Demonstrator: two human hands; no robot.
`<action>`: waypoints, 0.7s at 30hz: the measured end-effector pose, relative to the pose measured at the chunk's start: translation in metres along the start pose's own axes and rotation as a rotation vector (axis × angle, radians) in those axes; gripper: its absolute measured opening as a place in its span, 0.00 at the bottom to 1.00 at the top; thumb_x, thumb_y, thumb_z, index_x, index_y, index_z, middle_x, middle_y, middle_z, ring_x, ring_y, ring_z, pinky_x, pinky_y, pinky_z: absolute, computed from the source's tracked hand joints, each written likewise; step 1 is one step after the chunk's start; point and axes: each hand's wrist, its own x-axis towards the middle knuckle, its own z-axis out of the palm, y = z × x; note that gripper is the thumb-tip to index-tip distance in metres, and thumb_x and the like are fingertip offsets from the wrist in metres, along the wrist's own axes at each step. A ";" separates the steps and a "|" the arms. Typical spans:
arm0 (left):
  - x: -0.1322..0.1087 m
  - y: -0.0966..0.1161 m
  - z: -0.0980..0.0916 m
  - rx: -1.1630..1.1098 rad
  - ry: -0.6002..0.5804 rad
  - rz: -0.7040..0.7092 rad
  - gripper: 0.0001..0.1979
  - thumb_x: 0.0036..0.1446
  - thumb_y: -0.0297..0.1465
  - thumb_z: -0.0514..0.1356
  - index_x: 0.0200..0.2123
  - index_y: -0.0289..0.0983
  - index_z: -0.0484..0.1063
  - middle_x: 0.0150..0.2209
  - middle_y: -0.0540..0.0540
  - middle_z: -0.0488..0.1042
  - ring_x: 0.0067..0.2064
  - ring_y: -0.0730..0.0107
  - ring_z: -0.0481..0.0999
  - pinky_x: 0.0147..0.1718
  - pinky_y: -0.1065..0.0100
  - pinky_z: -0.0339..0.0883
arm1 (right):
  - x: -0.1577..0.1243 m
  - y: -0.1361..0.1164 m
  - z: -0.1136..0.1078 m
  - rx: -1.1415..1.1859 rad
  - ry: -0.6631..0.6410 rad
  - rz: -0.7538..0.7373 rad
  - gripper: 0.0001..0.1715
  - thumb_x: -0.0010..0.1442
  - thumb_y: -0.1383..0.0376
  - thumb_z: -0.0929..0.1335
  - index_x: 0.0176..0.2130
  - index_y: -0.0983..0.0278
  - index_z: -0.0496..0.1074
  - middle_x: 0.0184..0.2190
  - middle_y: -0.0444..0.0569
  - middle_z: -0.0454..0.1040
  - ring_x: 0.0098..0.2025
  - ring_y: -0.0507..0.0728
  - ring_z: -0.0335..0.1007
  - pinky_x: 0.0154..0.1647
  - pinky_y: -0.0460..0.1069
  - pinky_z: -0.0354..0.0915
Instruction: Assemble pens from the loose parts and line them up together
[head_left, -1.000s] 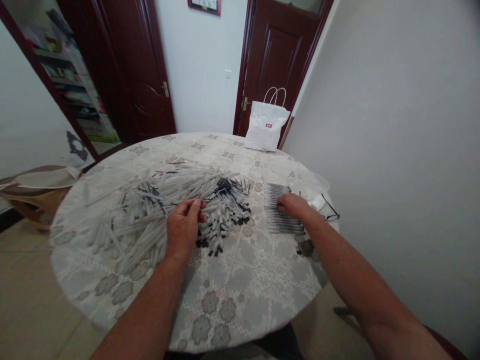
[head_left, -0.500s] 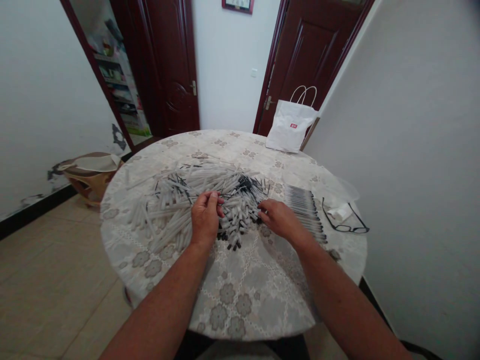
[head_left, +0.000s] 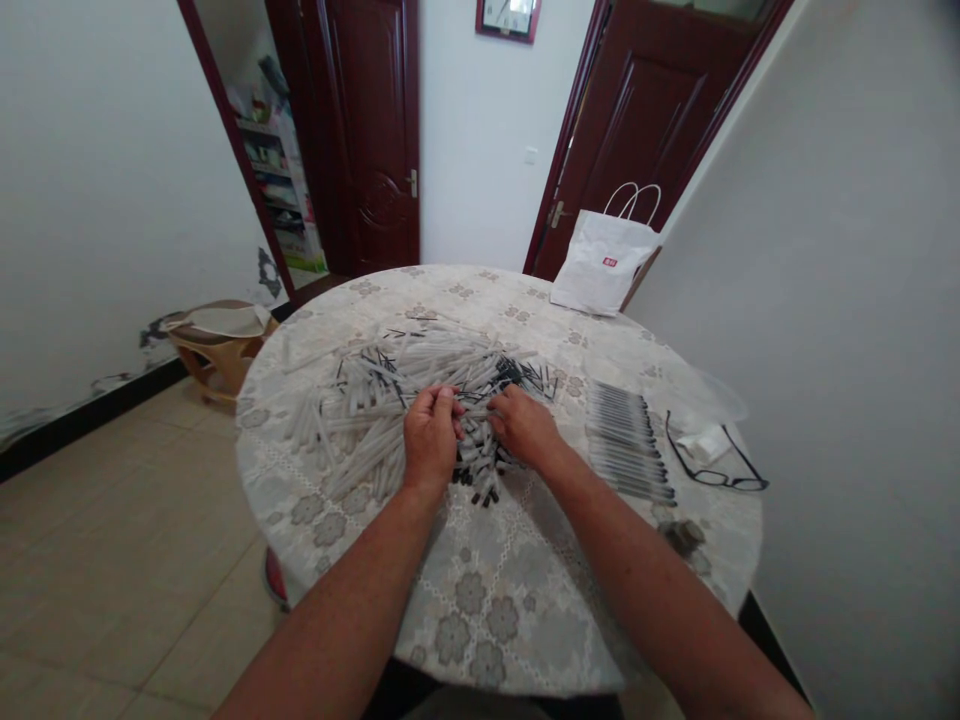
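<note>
We have our left grip point(head_left: 433, 437) and right grip point(head_left: 525, 425) near each other over the right part of a heap of pale tubes point(head_left: 367, 450), which spreads mostly leftward of the left grip. Our left thumb rests against its bent fingers; the right fingers curl down into the heap. We cannot tell whether either grip is clamped on a tube, since our own fingers block the view. Dark sticks point(head_left: 511, 370) lie just beyond both grips. Right of the right grip, apart from the heap, we see a row of pens point(head_left: 630, 440) side by side. Farther right lie glasses point(head_left: 729, 482) with a white scrap point(head_left: 705, 443) between their arms, and nearer us a small brown lump point(head_left: 684, 537). Well beyond the right grip, a white paper bag point(head_left: 607, 262) stands on the tabletop point(head_left: 420, 295); a stool point(head_left: 217, 345) stands far left of the left grip.
</note>
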 end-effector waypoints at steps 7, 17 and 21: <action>0.000 -0.002 0.001 0.005 -0.018 -0.022 0.13 0.61 0.41 0.59 0.38 0.37 0.74 0.27 0.54 0.71 0.19 0.77 0.65 0.17 0.74 0.58 | -0.018 0.022 -0.010 -0.044 0.003 0.039 0.10 0.69 0.63 0.65 0.47 0.62 0.73 0.48 0.53 0.73 0.46 0.58 0.72 0.44 0.48 0.62; -0.007 0.006 0.003 0.017 -0.210 -0.059 0.16 0.59 0.43 0.62 0.41 0.35 0.76 0.30 0.49 0.76 0.20 0.76 0.68 0.19 0.72 0.62 | -0.050 0.068 -0.051 0.366 0.164 0.107 0.09 0.66 0.60 0.67 0.41 0.62 0.76 0.34 0.47 0.78 0.36 0.55 0.71 0.39 0.48 0.62; -0.013 0.010 0.007 -0.011 -0.401 -0.147 0.20 0.57 0.43 0.65 0.47 0.36 0.76 0.30 0.48 0.77 0.22 0.74 0.70 0.21 0.71 0.66 | -0.046 0.041 -0.043 0.678 0.089 -0.012 0.13 0.65 0.58 0.67 0.43 0.62 0.77 0.31 0.44 0.77 0.31 0.53 0.70 0.34 0.46 0.62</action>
